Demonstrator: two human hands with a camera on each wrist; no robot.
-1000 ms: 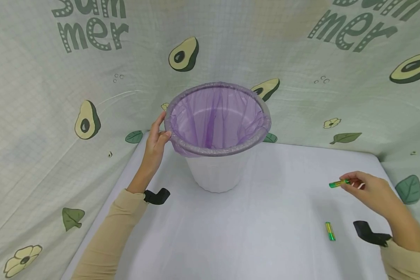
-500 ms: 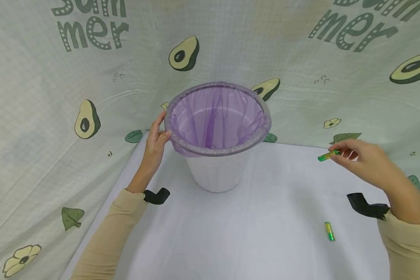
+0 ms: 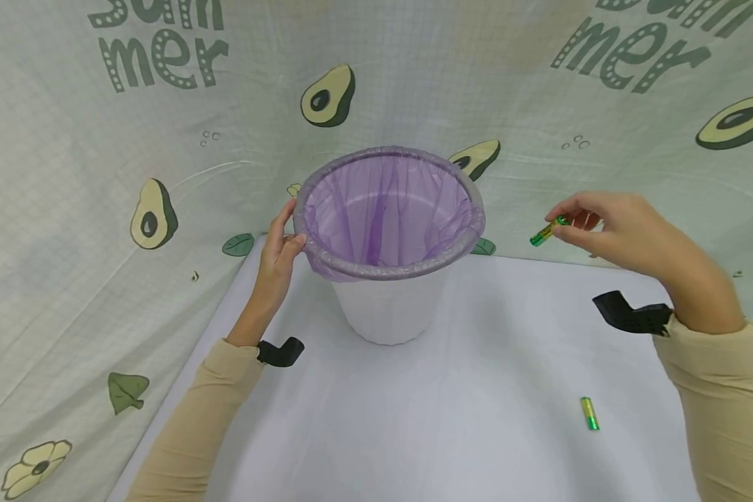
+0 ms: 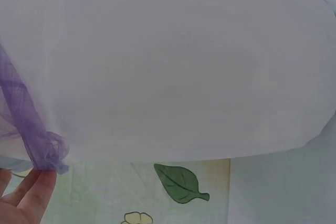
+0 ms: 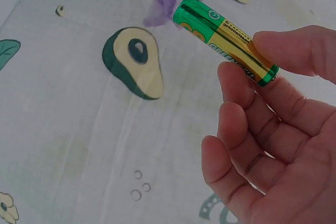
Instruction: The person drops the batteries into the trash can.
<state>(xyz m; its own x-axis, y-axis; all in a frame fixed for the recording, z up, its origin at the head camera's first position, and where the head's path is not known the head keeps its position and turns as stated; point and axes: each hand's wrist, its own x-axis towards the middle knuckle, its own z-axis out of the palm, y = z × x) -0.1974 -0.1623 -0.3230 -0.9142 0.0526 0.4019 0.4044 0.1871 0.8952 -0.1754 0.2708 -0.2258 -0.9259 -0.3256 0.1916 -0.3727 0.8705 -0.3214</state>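
Observation:
A white waste bin (image 3: 390, 307) stands on the table, lined with a purple bag (image 3: 383, 223) folded over its grey rim. My left hand (image 3: 279, 258) rests against the left of the rim with fingers and thumb spread; in the left wrist view straight fingers (image 4: 39, 195) touch the bag's gathered edge. My right hand (image 3: 621, 226) is raised to the right of the bin. Between thumb and fingertips it pinches a green and gold battery (image 5: 210, 27) near one end, the other end pointing out. A second such battery (image 3: 590, 413) lies on the table at front right.
The white-covered table (image 3: 452, 425) spreads under the bin and the loose battery. A fabric backdrop (image 3: 238, 132) printed with avocados and leaves rises behind and at the left. Black wrist mounts (image 3: 630, 314) stick out from both sleeves.
My right hand has risen and moved left toward the bin, carrying the pinched battery. The left hand, the bin and the battery on the table have stayed in place.

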